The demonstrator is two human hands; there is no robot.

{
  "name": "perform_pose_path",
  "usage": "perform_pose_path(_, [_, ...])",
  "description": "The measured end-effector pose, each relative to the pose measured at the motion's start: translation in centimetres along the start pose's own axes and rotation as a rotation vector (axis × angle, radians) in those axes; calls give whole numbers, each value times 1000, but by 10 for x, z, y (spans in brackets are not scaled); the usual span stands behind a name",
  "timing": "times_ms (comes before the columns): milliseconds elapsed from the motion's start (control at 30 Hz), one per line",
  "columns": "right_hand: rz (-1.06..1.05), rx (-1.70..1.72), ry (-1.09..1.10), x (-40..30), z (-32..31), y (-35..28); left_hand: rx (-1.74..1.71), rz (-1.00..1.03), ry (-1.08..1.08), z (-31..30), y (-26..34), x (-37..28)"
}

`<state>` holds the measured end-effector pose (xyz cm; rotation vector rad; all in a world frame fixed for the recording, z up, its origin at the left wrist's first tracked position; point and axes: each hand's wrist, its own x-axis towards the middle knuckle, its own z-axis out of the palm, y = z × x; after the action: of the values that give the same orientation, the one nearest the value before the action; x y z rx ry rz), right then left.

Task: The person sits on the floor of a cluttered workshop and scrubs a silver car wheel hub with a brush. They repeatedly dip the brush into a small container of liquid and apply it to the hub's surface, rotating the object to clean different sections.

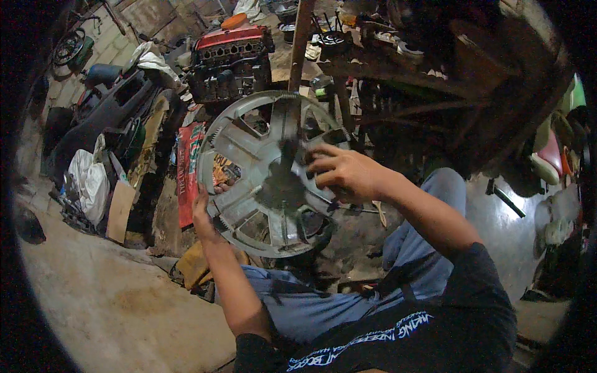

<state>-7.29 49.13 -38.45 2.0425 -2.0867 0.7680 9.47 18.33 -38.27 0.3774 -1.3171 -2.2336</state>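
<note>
A round grey wheel cover [233,144] with broad spokes and openings between them is held up before me in the head view. My left hand [207,205] grips its left rim, the fingers passing behind to show through an opening. My right hand [338,170] is raised over the right part of the cover with its fingers curled; motion blurs them, and whether they touch the cover or hold anything is unclear. A dark shadow falls over the hub. My legs in blue trousers are below and to the right of the cover.
An engine block with a red cover [233,39] stands beyond the wheel cover. A wooden post [301,42] rises behind it. Left are a red box [187,186], a white sack [88,182] and dark vehicle trim [105,112]. A brush [381,214] lies near my right leg.
</note>
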Motion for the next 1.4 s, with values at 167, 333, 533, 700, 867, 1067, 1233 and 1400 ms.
perform_pose_path(167, [-67, 286, 174, 6, -23, -11, 154, 25, 156, -3, 1, -1])
perform_pose_path(333, [97, 350, 532, 43, -28, -48, 128, -36, 139, 8, -8, -1])
perform_pose_path(533, [118, 218, 764, 84, 3, -30, 203, 31, 190, 26, -11, -6])
perform_pose_path(700, [364, 320, 579, 64, -20, -39, 182, 30, 31, -13, -8, -2])
perform_pose_path(867, [412, 291, 765, 74, -45, -47, 135, 1, 146, 5, 1, -7])
perform_pose_path(1067, [129, 185, 811, 98, -14, -39, 157, 10, 16, -12, -5, 4])
perform_pose_path(1233, [281, 100, 347, 78, -1, -36, 68, 61, 71, -3, -7, -1])
perform_pose_path(1400, [311, 259, 648, 72, -26, -46, 107, 117, 167, -2, 8, -9])
